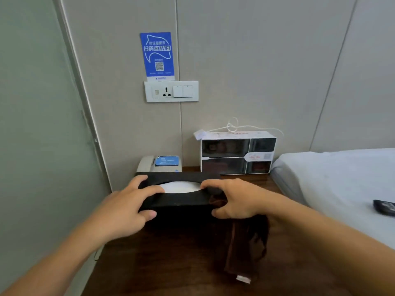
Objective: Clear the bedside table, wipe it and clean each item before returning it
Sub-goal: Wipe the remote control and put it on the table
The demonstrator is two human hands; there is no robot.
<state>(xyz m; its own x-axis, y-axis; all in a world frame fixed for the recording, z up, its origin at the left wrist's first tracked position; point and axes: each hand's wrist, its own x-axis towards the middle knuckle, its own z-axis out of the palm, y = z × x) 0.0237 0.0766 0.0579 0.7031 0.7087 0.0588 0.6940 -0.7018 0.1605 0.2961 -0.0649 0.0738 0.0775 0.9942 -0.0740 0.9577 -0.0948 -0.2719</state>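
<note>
While both hands clasp the black rectangular tissue box (179,197) at the table's centre, the job looks barely half done. The left hand (126,206) curls over the box's nine o'clock end; the right hand (237,199) grips the three o'clock end and also holds a dark brown cloth (245,246), which hangs down toward six o'clock. On the dark wooden bedside table (175,263), a beige telephone (159,164) at eleven o'clock and a white display box (237,154) at one o'clock remain. Whether the tabletop is already wiped, I cannot tell.
</note>
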